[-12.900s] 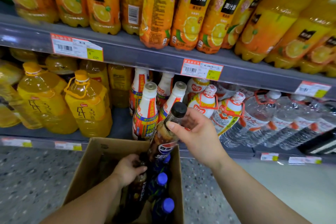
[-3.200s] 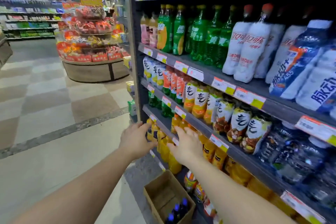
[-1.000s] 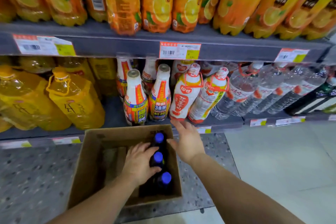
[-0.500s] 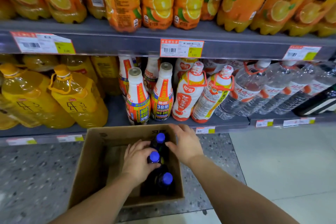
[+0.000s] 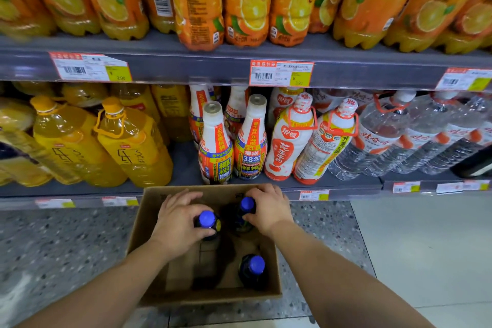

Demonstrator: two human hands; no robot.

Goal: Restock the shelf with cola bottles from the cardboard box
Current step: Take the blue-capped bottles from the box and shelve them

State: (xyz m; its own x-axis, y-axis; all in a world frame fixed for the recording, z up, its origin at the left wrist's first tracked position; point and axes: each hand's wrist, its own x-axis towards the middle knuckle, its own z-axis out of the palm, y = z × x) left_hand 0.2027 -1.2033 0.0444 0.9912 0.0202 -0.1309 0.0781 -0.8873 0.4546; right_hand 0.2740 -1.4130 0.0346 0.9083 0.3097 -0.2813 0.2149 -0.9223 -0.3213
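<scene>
I am reaching down into the cardboard box [image 5: 149,224] on the floor, which is sitting just in front of the lowest shelf [image 5: 332,186]. My left hand [image 5: 179,224] is curling its fingers around the neck of one blue-capped cola bottle [image 5: 207,219] toward the left of the box, thumb pressing in below the cap. My right hand [image 5: 267,210] is wrapping around a second cola bottle [image 5: 247,204] at the far side of the box, fingers closing on its shoulder. Both are gripping, though neither bottle is looking lifted clear yet; both are standing upright inside the walls.

A third bottle [image 5: 256,265] is standing alone in the near right corner, untouched. The rest of the box floor is showing bare cardboard, so I am judging the box to be nearly empty: three bottles are remaining, two of them in my grip.

I cannot see any cola on the shelves facing me, only orange juice above and yellow drinks, white bottles and water on the lowest shelf, so I cannot tell where these are going. What is left, I am judging, is carrying this pair over, then coming back for the last one.
</scene>
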